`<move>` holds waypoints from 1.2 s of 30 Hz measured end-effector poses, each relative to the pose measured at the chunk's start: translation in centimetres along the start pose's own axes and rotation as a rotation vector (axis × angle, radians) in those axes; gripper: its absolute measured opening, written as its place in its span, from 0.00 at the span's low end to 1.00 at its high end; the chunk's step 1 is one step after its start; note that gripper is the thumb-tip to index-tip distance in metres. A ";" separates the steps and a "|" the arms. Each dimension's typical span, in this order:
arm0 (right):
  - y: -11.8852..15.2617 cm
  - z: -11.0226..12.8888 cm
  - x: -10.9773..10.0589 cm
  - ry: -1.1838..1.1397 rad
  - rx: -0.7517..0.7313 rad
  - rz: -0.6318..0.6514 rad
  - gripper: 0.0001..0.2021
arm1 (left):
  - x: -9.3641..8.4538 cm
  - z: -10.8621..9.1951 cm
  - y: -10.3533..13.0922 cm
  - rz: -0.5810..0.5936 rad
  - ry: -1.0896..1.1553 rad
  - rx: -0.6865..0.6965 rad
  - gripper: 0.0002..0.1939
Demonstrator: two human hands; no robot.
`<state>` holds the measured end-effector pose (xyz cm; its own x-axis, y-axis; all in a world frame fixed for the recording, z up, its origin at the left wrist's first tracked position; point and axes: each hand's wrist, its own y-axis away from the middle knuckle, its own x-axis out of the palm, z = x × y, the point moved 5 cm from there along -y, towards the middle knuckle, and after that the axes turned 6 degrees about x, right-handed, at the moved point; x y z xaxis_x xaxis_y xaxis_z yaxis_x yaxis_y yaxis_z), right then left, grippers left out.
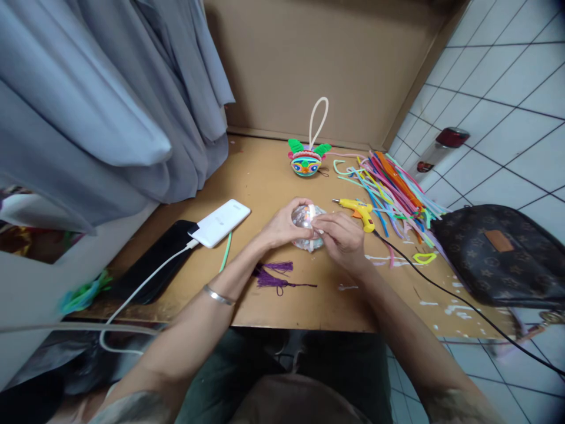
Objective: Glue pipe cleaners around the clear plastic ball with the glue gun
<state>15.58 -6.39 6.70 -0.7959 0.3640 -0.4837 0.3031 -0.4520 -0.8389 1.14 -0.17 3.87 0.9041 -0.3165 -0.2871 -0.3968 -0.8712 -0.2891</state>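
My left hand (282, 225) is closed around the side of a clear, shiny round ball (302, 217) at the middle of the table. A white strip (312, 210), perhaps a pipe cleaner, runs over the ball from top to bottom. At the ball's right side, the fingers of my right hand (344, 237) pinch together on this strip; the fingertips hide part of it. A yellow glue gun (358, 207) lies just beyond my right hand. Purple tassels (276, 278) rest on the table nearer to me.
A colourful animal-faced ornament (306, 165) with a white loop stands at the back. Many pipe cleaners (392, 182) lie back right, beside a brown patterned bag (489, 253). Leftward are a white power bank (223, 222) with a cable, a black phone-like object (152, 265) and a grey curtain (132, 88).
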 end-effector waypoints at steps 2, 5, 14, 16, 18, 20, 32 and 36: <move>0.0 0.0 0.0 0.009 -0.003 -0.001 0.13 | -0.1 -0.2 0.0 -0.026 -0.049 0.043 0.33; -0.1 0.0 0.0 0.020 -0.013 -0.003 0.13 | 0.0 -0.2 0.0 -0.041 -0.092 0.098 0.33; -0.2 0.2 -0.1 0.030 -0.009 -0.009 0.10 | 0.0 -0.2 0.4 -0.029 -0.029 0.209 0.30; -0.2 0.2 -0.1 0.029 -0.011 -0.009 0.10 | 0.0 -0.2 0.4 -0.020 -0.036 0.198 0.29; -0.1 0.1 -0.1 0.030 -0.002 -0.006 0.10 | 0.0 -0.2 0.5 -0.022 -0.033 0.188 0.29; -0.1 0.0 0.0 0.030 0.014 0.002 0.10 | 0.0 -0.2 0.5 -0.024 -0.031 0.184 0.28; -0.1 0.3 0.0 0.027 0.012 -0.007 0.10 | -0.2 -0.3 0.5 0.072 -0.133 0.302 0.28; -0.1 0.0 0.0 0.046 0.039 0.002 0.10 | -0.2 0.0 0.5 0.128 -0.161 0.299 0.40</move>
<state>15.58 -6.38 6.76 -0.7700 0.3999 -0.4972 0.2836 -0.4835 -0.8281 0.73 -0.56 3.79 0.8170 -0.3316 -0.4718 -0.5554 -0.6726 -0.4890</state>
